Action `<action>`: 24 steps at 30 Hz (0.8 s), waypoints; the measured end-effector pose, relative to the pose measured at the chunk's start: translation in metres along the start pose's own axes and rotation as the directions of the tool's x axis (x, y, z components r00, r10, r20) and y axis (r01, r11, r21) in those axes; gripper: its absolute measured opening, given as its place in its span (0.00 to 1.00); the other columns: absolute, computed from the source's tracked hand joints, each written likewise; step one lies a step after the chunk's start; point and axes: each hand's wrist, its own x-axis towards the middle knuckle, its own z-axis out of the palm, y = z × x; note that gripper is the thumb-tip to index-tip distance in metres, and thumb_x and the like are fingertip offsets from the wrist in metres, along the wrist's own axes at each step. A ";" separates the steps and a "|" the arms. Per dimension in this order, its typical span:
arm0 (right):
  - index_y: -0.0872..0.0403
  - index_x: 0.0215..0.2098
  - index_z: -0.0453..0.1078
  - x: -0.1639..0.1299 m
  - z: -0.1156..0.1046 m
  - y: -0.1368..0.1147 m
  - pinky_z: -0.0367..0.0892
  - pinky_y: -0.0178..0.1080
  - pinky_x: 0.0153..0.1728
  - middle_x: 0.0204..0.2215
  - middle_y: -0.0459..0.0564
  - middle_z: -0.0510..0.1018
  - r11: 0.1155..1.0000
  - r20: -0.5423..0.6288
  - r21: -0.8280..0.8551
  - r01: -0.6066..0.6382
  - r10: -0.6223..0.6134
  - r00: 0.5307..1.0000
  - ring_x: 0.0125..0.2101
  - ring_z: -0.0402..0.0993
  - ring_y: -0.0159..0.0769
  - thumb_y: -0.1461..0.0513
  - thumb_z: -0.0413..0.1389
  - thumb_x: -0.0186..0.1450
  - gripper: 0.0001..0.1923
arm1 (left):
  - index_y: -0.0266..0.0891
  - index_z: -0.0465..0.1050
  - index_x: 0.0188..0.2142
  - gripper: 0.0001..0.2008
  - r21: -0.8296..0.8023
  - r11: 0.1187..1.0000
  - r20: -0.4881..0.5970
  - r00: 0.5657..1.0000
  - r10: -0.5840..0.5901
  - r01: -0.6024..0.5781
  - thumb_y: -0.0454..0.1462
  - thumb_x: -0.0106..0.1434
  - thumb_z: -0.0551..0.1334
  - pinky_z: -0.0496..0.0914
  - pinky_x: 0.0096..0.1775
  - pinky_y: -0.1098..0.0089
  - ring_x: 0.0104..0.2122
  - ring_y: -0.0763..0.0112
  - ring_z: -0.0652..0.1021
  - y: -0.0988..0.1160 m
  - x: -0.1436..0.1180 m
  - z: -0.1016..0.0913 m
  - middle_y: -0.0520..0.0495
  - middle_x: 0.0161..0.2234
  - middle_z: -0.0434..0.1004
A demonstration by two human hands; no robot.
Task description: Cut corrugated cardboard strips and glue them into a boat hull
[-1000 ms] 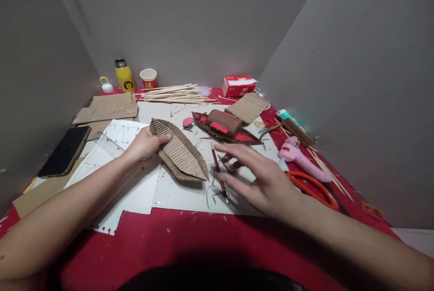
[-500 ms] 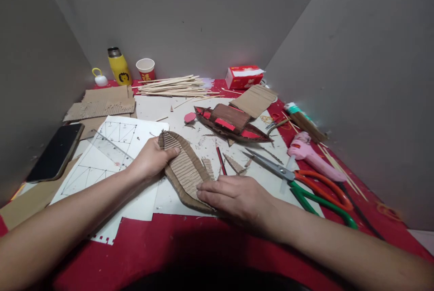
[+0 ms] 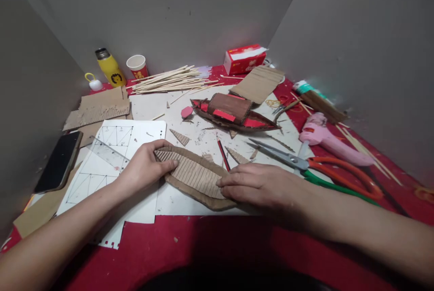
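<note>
A cardboard boat hull point(image 3: 198, 175), leaf-shaped with a ribbed floor and a low rim, lies between my hands over the white paper. My left hand point(image 3: 151, 162) is closed on its left end, the thumb inside on the ribs. At the right end my right hand point(image 3: 259, 187) grips the hull, fingertips on the inner floor; its thumb is hidden. Just beyond the right hand lie a red and black pencil point(image 3: 223, 153) and scissors point(image 3: 288, 159) with orange and green handles. Farther back stands a brown and red model boat point(image 3: 233, 112) with a curved roof.
Drawn sheets point(image 3: 111, 169) with a clear ruler point(image 3: 110, 153) and a phone point(image 3: 58, 162) lie left. Wooden sticks point(image 3: 169, 80), a paper cup point(image 3: 137, 67), a yellow bottle point(image 3: 110, 68) and a tissue pack point(image 3: 244, 59) stand behind. A pink glue gun point(image 3: 334, 141) is right.
Both hands have turned the hull from steeply slanted to nearly level, its right end moving right. A triangular cardboard scrap now shows behind it. The camera view has shifted slightly.
</note>
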 end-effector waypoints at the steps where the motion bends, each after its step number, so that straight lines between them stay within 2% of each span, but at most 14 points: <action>1: 0.54 0.47 0.71 -0.001 -0.001 0.001 0.69 0.39 0.43 0.45 0.55 0.79 1.000 0.007 0.017 -0.007 0.007 1.000 0.43 0.73 0.39 0.69 0.46 0.70 0.14 | 0.39 0.73 0.36 0.10 0.004 1.000 0.021 1.000 -0.009 0.009 0.36 0.54 0.68 0.68 0.31 0.70 0.28 0.69 0.76 0.000 -0.002 0.000 0.52 0.29 0.77; 8: 0.51 0.43 0.72 -0.004 -0.001 0.004 0.71 0.39 0.46 0.44 0.54 0.80 0.994 -0.019 0.101 -0.045 0.048 0.999 0.46 0.75 0.39 0.70 0.49 0.67 0.14 | 0.39 0.75 0.36 0.08 0.038 0.997 0.125 0.990 -0.070 0.065 0.38 0.56 0.65 0.68 0.35 0.68 0.32 0.67 0.75 -0.001 -0.012 -0.008 0.49 0.33 0.78; 15: 0.52 0.42 0.71 -0.005 0.002 0.002 0.72 0.41 0.46 0.47 0.54 0.79 0.994 -0.001 0.100 -0.039 0.040 0.999 0.47 0.74 0.42 0.74 0.50 0.60 0.17 | 0.39 0.70 0.32 0.06 0.118 0.992 0.104 0.994 -0.045 0.033 0.37 0.55 0.65 0.66 0.31 0.69 0.29 0.69 0.72 -0.001 -0.010 -0.003 0.52 0.28 0.72; 19: 0.52 0.41 0.71 -0.004 0.003 0.004 0.73 0.40 0.43 0.44 0.54 0.81 1.000 -0.111 0.025 -0.006 0.008 0.994 0.44 0.74 0.42 0.73 0.47 0.61 0.17 | 0.40 0.67 0.32 0.07 0.106 0.994 0.055 0.998 -0.029 0.023 0.37 0.56 0.64 0.65 0.30 0.70 0.28 0.70 0.71 0.004 -0.013 -0.001 0.53 0.28 0.71; 22: 0.53 0.45 0.71 -0.004 0.002 0.011 0.72 0.41 0.46 0.43 0.55 0.81 0.998 -0.240 -0.059 -0.007 -0.008 0.971 0.45 0.74 0.40 0.72 0.46 0.65 0.16 | 0.40 0.66 0.33 0.07 0.077 0.997 -0.018 1.000 0.014 -0.013 0.38 0.58 0.64 0.65 0.31 0.70 0.29 0.70 0.71 0.010 -0.014 -0.001 0.54 0.28 0.70; 24: 0.54 0.45 0.71 -0.004 0.002 0.016 0.71 0.43 0.48 0.44 0.55 0.81 0.995 -0.268 -0.096 -0.038 0.011 0.963 0.46 0.74 0.40 0.71 0.46 0.67 0.15 | 0.41 0.66 0.32 0.08 0.086 0.996 -0.055 0.998 0.042 -0.037 0.38 0.57 0.64 0.65 0.31 0.70 0.28 0.71 0.71 0.012 -0.011 0.000 0.54 0.27 0.69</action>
